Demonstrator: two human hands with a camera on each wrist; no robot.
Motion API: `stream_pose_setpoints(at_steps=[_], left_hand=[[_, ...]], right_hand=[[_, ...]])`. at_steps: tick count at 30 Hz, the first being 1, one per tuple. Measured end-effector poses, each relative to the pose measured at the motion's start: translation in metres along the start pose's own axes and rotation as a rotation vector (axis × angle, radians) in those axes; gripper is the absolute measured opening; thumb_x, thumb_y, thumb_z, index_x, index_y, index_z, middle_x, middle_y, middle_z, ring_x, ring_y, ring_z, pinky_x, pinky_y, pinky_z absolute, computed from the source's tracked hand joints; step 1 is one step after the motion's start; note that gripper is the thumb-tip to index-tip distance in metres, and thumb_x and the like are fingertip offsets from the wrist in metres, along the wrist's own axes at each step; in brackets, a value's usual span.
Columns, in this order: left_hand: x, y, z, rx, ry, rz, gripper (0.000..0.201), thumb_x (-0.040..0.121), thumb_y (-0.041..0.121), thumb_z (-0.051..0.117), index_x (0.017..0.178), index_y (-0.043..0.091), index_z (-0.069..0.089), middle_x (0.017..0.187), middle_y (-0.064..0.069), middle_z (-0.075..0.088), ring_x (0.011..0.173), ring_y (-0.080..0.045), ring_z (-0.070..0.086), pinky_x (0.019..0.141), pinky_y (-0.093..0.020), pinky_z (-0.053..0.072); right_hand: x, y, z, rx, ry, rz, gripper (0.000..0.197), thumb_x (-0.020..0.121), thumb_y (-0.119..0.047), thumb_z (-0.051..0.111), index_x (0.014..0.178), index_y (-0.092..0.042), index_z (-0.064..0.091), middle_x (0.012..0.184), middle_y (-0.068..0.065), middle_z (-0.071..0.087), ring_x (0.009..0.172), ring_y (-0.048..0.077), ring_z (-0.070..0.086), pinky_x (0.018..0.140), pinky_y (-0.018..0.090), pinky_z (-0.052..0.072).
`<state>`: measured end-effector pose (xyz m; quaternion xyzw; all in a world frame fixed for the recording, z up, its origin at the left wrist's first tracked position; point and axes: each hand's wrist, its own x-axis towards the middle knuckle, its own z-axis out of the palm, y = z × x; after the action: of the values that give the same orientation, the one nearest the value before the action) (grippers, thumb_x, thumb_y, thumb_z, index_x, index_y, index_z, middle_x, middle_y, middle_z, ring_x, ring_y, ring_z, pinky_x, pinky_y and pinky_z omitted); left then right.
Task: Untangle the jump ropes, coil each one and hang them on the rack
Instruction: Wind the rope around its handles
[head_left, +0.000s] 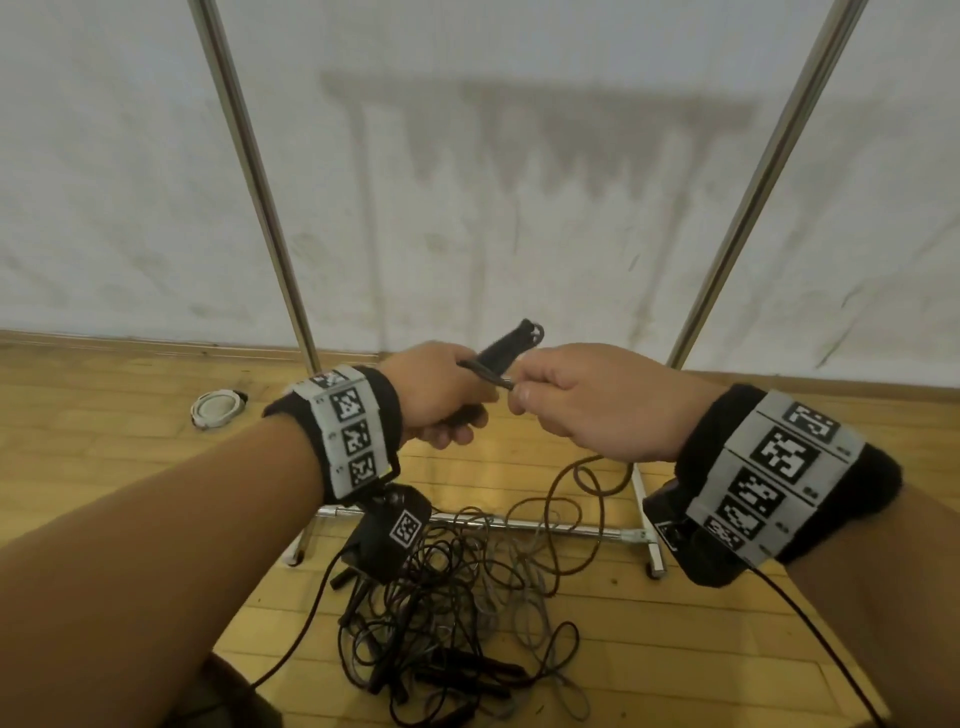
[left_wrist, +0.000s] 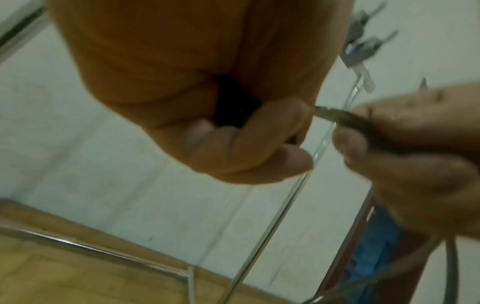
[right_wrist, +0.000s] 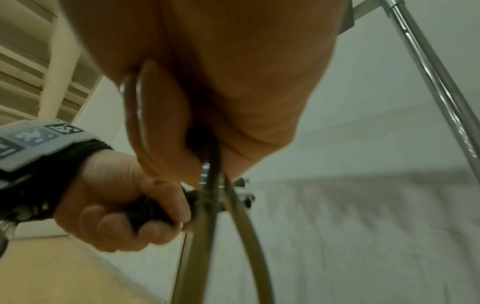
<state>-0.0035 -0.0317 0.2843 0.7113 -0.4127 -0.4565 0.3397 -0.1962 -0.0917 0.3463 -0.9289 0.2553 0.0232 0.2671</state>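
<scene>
Hands are held up close together in front of the rack (head_left: 244, 140). A black handle (head_left: 501, 351) is gripped by the left hand (head_left: 441, 397), with its fingers (left_wrist: 262, 144) curled tight around it. A brown rope (head_left: 582, 483) is pinched by the right hand (head_left: 597, 405) just beside the handle, and the right fingers (left_wrist: 350, 142) are closed on it. From that hand the rope hangs down to the floor (head_left: 130, 431). More ropes (head_left: 457, 597) are piled in a tangle on the floor, by the rack's bottom bar. A small white round thing (head_left: 217, 408) is seen on the floor near the left pole.
</scene>
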Motion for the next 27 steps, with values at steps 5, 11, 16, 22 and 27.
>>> stream_pose_setpoints(at_steps=[5,11,16,22,27], left_hand=[[-0.013,0.008,-0.019,-0.331,-0.275,0.112,0.026,0.088,0.007,0.079,0.108,0.011,0.063,0.078,-0.005,0.063,0.057,-0.015,0.059,0.045,-0.020,0.049],[-0.018,0.013,-0.014,-0.456,-0.175,0.090,0.054,0.092,0.060,0.071,0.105,0.008,0.062,0.074,-0.008,0.060,0.045,-0.015,0.049,0.034,-0.021,0.038],[-0.022,0.017,-0.014,-0.578,-0.050,0.179,0.034,0.107,0.039,0.054,0.112,0.006,0.059,0.073,-0.008,0.062,0.048,-0.018,0.054,0.037,-0.023,0.042],[-0.037,0.019,-0.013,-0.381,-0.457,0.228,0.033,0.102,0.028,0.057,0.121,0.001,0.057,0.080,-0.012,0.064,0.061,-0.022,0.061,0.048,-0.024,0.050],[-0.039,0.014,0.023,0.428,-0.530,0.095,0.017,0.098,0.031,0.072,0.108,0.019,0.064,0.073,-0.002,0.071,0.059,-0.020,0.062,0.050,-0.023,0.051]], right_hand=[[-0.001,0.013,0.002,0.239,-0.024,0.030,0.025,0.109,-0.027,0.040,0.103,-0.016,0.062,0.061,-0.005,0.051,0.050,0.010,0.041,0.048,0.026,0.036],[-0.002,0.021,-0.001,0.342,-0.031,0.019,0.027,0.110,-0.023,0.040,0.104,-0.009,0.061,0.064,0.000,0.048,0.048,0.011,0.038,0.046,0.026,0.033],[-0.003,0.022,-0.003,0.348,-0.043,-0.026,0.023,0.109,-0.023,0.042,0.102,-0.010,0.060,0.064,-0.002,0.049,0.053,0.015,0.041,0.052,0.032,0.038],[0.001,0.044,-0.001,0.132,-0.067,0.017,0.021,0.104,-0.033,0.054,0.090,-0.024,0.067,0.067,-0.008,0.060,0.060,0.003,0.054,0.062,0.019,0.048],[0.006,0.043,0.011,-0.231,-0.172,0.058,0.010,0.099,-0.035,0.062,0.098,-0.033,0.073,0.090,-0.010,0.070,0.084,0.007,0.061,0.071,0.021,0.047]])
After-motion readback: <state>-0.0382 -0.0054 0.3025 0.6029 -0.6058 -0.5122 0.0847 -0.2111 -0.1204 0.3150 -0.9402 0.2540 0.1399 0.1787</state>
